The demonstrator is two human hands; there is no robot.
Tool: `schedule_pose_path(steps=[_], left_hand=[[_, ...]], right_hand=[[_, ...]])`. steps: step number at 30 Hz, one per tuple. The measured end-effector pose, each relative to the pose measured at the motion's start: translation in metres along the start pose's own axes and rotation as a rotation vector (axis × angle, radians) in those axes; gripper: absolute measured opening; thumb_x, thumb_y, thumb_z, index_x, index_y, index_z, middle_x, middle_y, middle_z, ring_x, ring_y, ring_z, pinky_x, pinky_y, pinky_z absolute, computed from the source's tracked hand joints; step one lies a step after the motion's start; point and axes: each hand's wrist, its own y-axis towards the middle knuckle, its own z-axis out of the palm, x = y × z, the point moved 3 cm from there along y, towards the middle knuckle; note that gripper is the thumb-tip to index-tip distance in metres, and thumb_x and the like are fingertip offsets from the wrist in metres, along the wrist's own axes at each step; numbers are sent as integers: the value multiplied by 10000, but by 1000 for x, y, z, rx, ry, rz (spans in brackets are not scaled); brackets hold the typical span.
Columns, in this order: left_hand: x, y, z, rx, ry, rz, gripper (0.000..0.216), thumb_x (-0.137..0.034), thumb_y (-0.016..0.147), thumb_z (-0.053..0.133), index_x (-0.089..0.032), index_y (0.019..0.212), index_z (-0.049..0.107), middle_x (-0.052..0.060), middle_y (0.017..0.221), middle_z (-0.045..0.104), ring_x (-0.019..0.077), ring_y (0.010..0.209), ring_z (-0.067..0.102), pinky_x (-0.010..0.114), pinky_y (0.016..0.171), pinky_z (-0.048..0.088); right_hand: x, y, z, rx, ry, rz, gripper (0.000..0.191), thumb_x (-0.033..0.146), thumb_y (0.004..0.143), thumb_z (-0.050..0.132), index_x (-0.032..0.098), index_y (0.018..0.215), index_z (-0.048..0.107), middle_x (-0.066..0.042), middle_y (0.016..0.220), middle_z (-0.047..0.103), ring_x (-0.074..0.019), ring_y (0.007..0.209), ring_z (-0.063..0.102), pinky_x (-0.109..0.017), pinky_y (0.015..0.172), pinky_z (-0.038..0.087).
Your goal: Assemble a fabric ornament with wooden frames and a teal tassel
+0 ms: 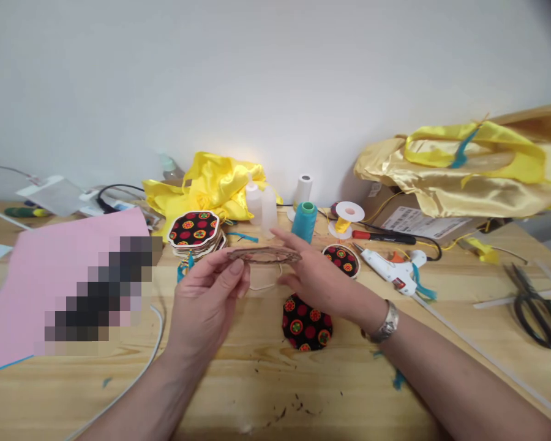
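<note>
My left hand [211,291] pinches a thin, flat brown ring-like piece [261,254] between thumb and fingers, tilted so that it shows almost edge-on. At its right end is my right hand [314,272], fingers stretched out and thumb apart; whether they press on the piece I cannot tell. Below the right hand lies a black patterned fabric piece [307,327] with rounded corners. Another patterned piece with a pale rim [342,260] rests behind the right wrist. Behind my left hand stands a stack of similar pale-edged patterned pieces [194,229].
A white glue gun [390,269] and black scissors [537,306] lie to the right. Teal thread [305,222], a yellow ribbon spool [348,217] and squeeze bottles [261,205] stand behind. Yellow satin [215,184] lies at the back, pink sheet [73,257] at left, cardboard box [395,211] at right.
</note>
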Motion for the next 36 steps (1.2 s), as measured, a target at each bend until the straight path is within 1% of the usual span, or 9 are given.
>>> schedule_pose_path(steps=[3, 5, 8, 10, 15, 19, 22, 29, 36], left_hand=[[1, -3, 0, 71, 98, 58, 143, -130, 712, 698, -224, 815, 727, 31, 925, 669, 121, 715, 576, 197, 535, 458], [0, -7, 2, 128, 222, 109, 157, -114, 720, 685, -244, 795, 734, 40, 995, 659, 169, 860, 596, 224, 621, 500], [1, -13, 8, 275, 428, 172, 195, -93, 723, 676, -260, 794, 746, 53, 958, 666, 202, 964, 594, 286, 794, 511], [4, -16, 13, 388, 504, 170, 204, -91, 739, 658, -260, 803, 752, 66, 964, 669, 207, 961, 602, 317, 844, 500], [17, -16, 13, 433, 390, -46, 198, -151, 775, 621, -233, 917, 731, 97, 1243, 571, 242, 1045, 587, 338, 824, 513], [29, -13, 9, 302, 323, -289, 198, -245, 778, 640, -201, 963, 695, 75, 873, 700, 160, 638, 634, 274, 564, 525], [33, -12, 9, 269, 400, -325, 162, -223, 717, 706, -184, 875, 703, 32, 683, 688, 126, 540, 597, 219, 494, 492], [34, -10, 11, 246, 509, -338, 93, -202, 682, 726, -192, 775, 722, 17, 636, 693, 114, 520, 594, 203, 504, 487], [35, -10, 11, 285, 532, -360, 152, -208, 664, 732, -189, 815, 728, 29, 685, 709, 122, 521, 592, 230, 508, 495]], right_hand=[[-10, -11, -14, -116, 235, 239, 293, 109, 853, 440, 139, 1088, 613, -114, 1056, 624, -187, 931, 597, -364, 830, 475], [-15, -26, -21, -114, 560, 460, 269, 268, 903, 430, 128, 989, 643, -64, 778, 632, -133, 647, 580, -278, 588, 468], [-18, -47, -23, -79, 1002, 629, 360, 452, 858, 515, 129, 929, 659, -25, 677, 593, -81, 533, 510, -199, 458, 364], [-22, -58, -22, -86, 1091, 676, 332, 431, 765, 653, 134, 913, 673, -6, 657, 584, -60, 512, 480, -185, 455, 349], [-36, -70, -17, -175, 1021, 758, 342, 390, 654, 748, 132, 868, 680, 19, 597, 568, -47, 466, 448, -181, 420, 328], [-40, -72, -14, -177, 925, 776, 305, 363, 650, 743, 133, 835, 667, 37, 552, 569, -44, 446, 456, -174, 410, 336], [-40, -72, -11, -158, 865, 781, 266, 334, 648, 739, 135, 800, 649, 45, 509, 565, -49, 427, 472, -171, 396, 349], [-38, -74, -10, -17, 848, 854, 247, 374, 665, 720, 155, 735, 628, 14, 466, 608, -74, 378, 517, -171, 359, 396], [-42, -74, -14, -31, 721, 853, 166, 303, 712, 678, 141, 730, 648, 19, 446, 577, -75, 382, 512, -166, 355, 389]])
